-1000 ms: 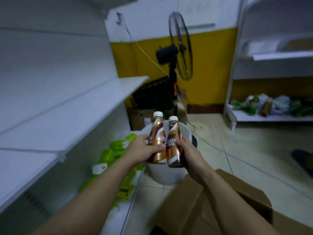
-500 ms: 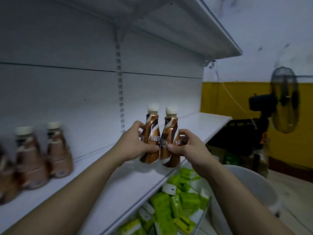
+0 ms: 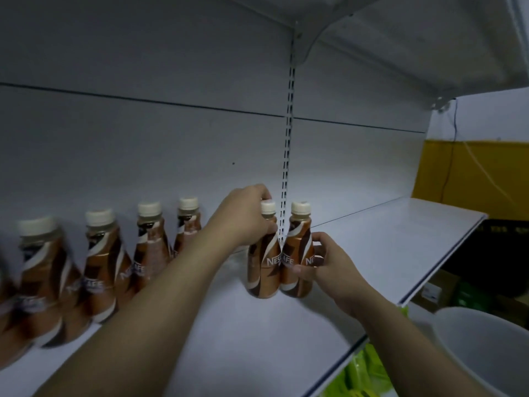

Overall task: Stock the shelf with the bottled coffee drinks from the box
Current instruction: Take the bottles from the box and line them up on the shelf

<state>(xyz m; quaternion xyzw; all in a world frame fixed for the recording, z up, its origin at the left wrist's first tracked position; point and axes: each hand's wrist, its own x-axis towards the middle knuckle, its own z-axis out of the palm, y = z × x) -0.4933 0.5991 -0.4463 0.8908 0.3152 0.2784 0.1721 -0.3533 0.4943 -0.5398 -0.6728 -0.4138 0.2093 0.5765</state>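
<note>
Two brown coffee bottles with white caps stand side by side, touching, on the white shelf (image 3: pixel 372 247). My left hand (image 3: pixel 243 216) grips the left bottle (image 3: pixel 264 270) around its neck and shoulder. My right hand (image 3: pixel 323 265) holds the right bottle (image 3: pixel 296 253) around its waist from the right. Further left, a row of several more coffee bottles (image 3: pixel 148 245) stands along the shelf's back, blurred toward the left edge. The box is out of view.
An upper shelf (image 3: pixel 415 44) hangs overhead. A slotted upright (image 3: pixel 289 138) runs down the back panel behind the two bottles. A white bucket (image 3: pixel 481 348) sits below right, green packs (image 3: pixel 360 373) lie on a lower level, and a yellow wall (image 3: pixel 472 173) is at right.
Both hands carried the two bottles up from near the bucket onto the shelf and set them down. My left hand slid up to the bottle's neck. The view swung left toward the shelf.
</note>
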